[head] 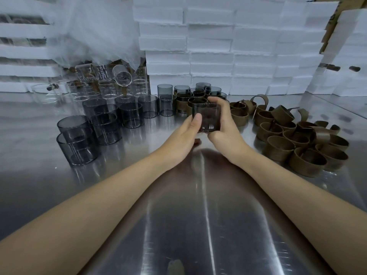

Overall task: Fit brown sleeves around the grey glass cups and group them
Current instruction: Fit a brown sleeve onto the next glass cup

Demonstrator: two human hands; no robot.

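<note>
Both hands grip 1 grey glass cup point(207, 119) over the steel table point(178, 225) — the left hand point(183, 138) lays its thumb on the near wall, its other fingers hidden, and the right hand point(225, 129) curls its fingers round the far side and rim. Left of the fingers stand bare grey cups point(105, 126), just behind them sleeved cups point(183, 102), and to the right lies a heap of brown sleeves point(297, 147) — white foam blocks point(210, 46) are stacked at the back.

Dim overall, glare streaks on steel table point(206, 225), fisheye-warped edges.
</note>
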